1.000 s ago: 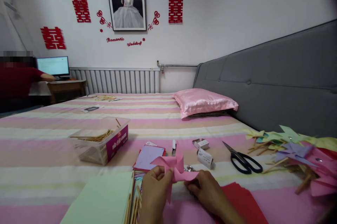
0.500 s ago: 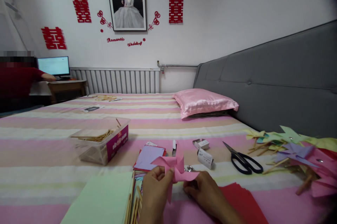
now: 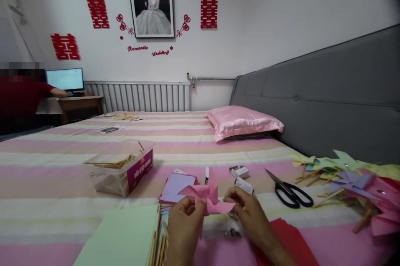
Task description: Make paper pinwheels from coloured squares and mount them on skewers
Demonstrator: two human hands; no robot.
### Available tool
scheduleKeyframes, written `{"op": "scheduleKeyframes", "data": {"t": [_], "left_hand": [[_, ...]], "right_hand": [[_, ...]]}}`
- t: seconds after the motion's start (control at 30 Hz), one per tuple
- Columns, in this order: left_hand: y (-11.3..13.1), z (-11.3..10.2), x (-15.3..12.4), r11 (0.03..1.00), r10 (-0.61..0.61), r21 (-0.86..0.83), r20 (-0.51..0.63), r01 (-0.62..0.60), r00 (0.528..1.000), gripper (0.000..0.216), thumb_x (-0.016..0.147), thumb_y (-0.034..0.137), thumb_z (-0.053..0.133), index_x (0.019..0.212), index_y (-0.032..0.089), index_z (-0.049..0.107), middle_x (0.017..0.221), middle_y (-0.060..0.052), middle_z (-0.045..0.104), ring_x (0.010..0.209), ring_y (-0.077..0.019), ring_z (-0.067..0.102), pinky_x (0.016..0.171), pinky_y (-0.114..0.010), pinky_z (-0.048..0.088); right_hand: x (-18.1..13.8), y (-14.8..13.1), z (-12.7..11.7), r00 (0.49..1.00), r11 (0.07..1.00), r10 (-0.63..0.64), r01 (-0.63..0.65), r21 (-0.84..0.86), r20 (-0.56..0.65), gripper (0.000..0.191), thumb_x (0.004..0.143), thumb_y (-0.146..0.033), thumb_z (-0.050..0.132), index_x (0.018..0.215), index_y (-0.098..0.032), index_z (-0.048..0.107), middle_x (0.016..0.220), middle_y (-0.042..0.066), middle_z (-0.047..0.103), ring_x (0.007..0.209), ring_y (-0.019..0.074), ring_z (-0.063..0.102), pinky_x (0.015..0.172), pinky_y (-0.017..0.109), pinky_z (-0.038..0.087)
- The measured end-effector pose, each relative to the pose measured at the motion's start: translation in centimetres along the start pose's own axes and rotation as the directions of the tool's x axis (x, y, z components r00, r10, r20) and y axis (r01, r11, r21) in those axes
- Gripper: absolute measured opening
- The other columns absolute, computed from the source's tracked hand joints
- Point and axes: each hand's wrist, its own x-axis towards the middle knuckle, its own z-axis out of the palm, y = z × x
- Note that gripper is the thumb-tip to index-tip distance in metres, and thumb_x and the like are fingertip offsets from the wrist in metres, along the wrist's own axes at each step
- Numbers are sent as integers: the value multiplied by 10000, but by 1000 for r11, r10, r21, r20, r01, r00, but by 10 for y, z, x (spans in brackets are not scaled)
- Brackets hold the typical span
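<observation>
A pink paper pinwheel (image 3: 212, 194) is pinched at its centre by my left hand (image 3: 187, 220), its folded blades spread out. Just beyond the pinwheel's right blade is my right hand (image 3: 250, 209), its thumb and fingertips brought together; what they hold, if anything, is too small to make out. Small metal pieces (image 3: 233, 232) lie on the bedspread under and beside that hand. A small white box (image 3: 244, 185) shows partly behind its fingers, with an opened box (image 3: 239, 171) farther back. Red paper sheets (image 3: 289, 241) lie beneath my right forearm.
Pale green paper (image 3: 118, 237), wooden sticks (image 3: 158, 249) and a stack of coloured squares (image 3: 177, 186) lie left. A plastic tub (image 3: 125, 170) holds more sticks. Black scissors (image 3: 290, 193) and several pinwheels (image 3: 353, 180) lie right. A person in red (image 3: 21, 95) sits far left.
My right hand has moved up and slightly right, away from the pinwheel's lower edge, uncovering small metal pieces on the bedspread. My left hand keeps its hold on the pinwheel.
</observation>
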Motion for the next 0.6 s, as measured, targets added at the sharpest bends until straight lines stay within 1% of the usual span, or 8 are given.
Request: {"op": "scheduleKeyframes", "data": {"t": [0.1,0.17,0.2,0.27,0.33,0.37,0.5,0.6], "left_hand": [[-4,-2,1,998,42,38,-5,-42,999,219,559,340,660,551,124,630,472,-7,620,447,-106,505,466,-194,339],[-6,-2,1,996,67,64,9,-68,998,227,579,351,656,575,125,635,491,-4,616,473,-116,512,478,-202,348],[-7,-2,1,994,75,74,23,-76,997,229,590,355,650,584,127,633,500,-5,614,486,-123,517,480,-207,350],[-7,-2,0,992,82,89,57,-87,995,228,608,357,638,590,130,624,506,-6,603,504,-135,523,482,-216,351],[-6,-2,-1,990,83,105,97,-93,992,225,616,349,635,569,131,607,489,3,574,493,-129,504,478,-219,341],[-4,-2,-1,989,82,112,118,-95,990,223,618,343,635,563,130,600,486,7,562,488,-123,491,480,-220,338],[3,-2,-4,987,73,127,190,-99,979,233,632,337,626,568,116,587,503,4,547,481,-106,455,480,-218,319],[7,0,-7,987,68,126,231,-99,971,243,639,338,620,554,116,569,488,11,522,463,-97,426,464,-216,299]], "right_hand": [[3,-11,-13,993,996,23,-12,91,-118,152,803,-335,472,777,-192,516,677,-9,518,658,154,510,605,240,420],[-1,-26,-18,990,990,14,6,142,-140,155,794,-355,512,788,-201,521,697,-17,517,675,144,507,627,229,422],[-4,-34,-18,994,981,0,21,193,-113,146,783,-348,540,766,-203,531,693,-21,520,665,140,502,620,226,415],[-11,-49,-14,999,977,-48,42,210,22,114,781,-316,562,746,-207,560,701,-20,553,666,141,511,615,228,403],[-17,-58,-8,988,986,-121,108,129,95,138,795,-305,545,703,-205,572,696,-15,572,687,153,519,653,250,390],[-18,-60,-5,983,988,-145,138,70,109,154,801,-305,537,689,-205,571,693,-15,577,685,156,519,668,263,380],[-17,-56,0,973,964,-217,226,-139,77,157,786,-319,570,671,-215,591,684,-21,583,703,168,526,751,311,329],[-15,-51,-1,976,955,-216,220,-200,43,123,767,-326,599,692,-235,633,695,-22,586,739,182,537,808,343,293]]}}
